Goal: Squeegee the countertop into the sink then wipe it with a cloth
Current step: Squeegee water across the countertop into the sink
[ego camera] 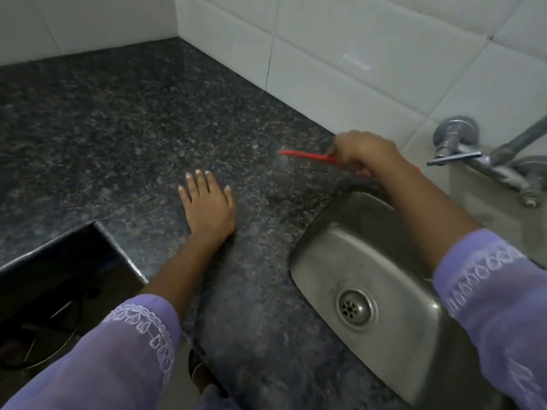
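Observation:
A dark speckled granite countertop (124, 137) runs along a white tiled wall. A steel sink (325, 241) with a round drain is set into it at the lower right. My right hand (365, 150) reaches over the sink's far rim, shut on a red squeegee (307, 156) whose blade points left just above the counter. The squeegee's handle is mostly hidden in my fist. My left hand (207, 205) lies flat on the counter with fingers spread, left of the sink, holding nothing. No cloth is in view.
A chrome wall tap (485, 161) sticks out above the sink at the right. The white tiled wall (355, 63) borders the counter's back edge. The counter's front corner (100, 229) drops off at the lower left to a dark space below.

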